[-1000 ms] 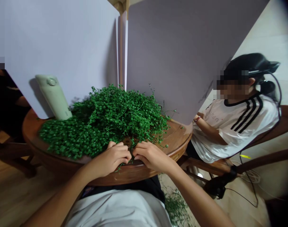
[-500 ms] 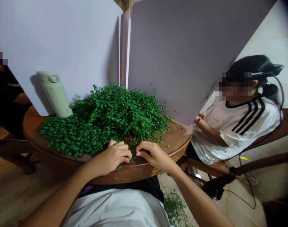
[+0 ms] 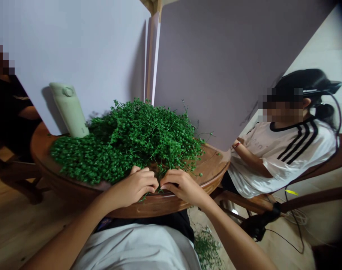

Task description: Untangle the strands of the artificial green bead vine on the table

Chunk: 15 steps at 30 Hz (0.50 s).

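Observation:
Side by side at the near edge of the round wooden table (image 3: 213,165), both of my hands are closed in front of a big heap of small-leaved green sprigs (image 3: 159,131). My left hand (image 3: 140,185) has its fingers curled in, and a thin green sprig (image 3: 143,197) pokes out beneath them. My right hand (image 3: 180,182) pinches with thumb and forefinger, where bits of green show at the fingertips. The exact stem in each grip is mostly hidden. To the left lies a lower, denser pile of green tips (image 3: 86,159), touching the heap.
A pale green flask (image 3: 69,110) stands tilted in view behind the left pile. Light panels (image 3: 98,48) rise behind the greens. At right sits a person in a white shirt (image 3: 294,150); another person's dark sleeve (image 3: 13,105) shows at left. Loose stems (image 3: 207,247) lie on the floor.
The view has shifted slightly, so the scene sits a little further right. My hands stay close together, the right one's fingertips slightly lower. The heap looks the same.

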Each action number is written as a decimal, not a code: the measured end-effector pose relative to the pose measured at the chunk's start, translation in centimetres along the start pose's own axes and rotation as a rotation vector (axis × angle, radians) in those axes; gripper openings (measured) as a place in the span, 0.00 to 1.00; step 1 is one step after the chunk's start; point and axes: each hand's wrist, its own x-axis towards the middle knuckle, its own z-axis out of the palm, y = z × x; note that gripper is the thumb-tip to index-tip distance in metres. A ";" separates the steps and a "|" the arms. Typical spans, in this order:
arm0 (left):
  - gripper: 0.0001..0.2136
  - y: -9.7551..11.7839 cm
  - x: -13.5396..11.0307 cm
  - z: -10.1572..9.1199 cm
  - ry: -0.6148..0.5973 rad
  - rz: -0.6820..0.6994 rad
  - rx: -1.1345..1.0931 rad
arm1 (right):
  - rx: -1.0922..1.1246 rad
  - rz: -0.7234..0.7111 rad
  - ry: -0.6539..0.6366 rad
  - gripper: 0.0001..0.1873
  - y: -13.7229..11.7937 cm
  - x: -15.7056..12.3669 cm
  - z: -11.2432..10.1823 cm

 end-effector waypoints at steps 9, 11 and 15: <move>0.09 0.1 -0.1 -0.1 0.017 0.006 0.005 | 0.080 0.030 0.010 0.07 -0.2 0.1 0.0; 0.09 0.2 -0.1 -0.1 0.015 -0.001 0.010 | 0.149 0.058 0.046 0.06 -0.5 0.2 0.0; 0.08 0.2 -0.1 -0.1 0.004 -0.005 0.013 | 0.240 0.093 0.119 0.05 -1.3 0.4 0.1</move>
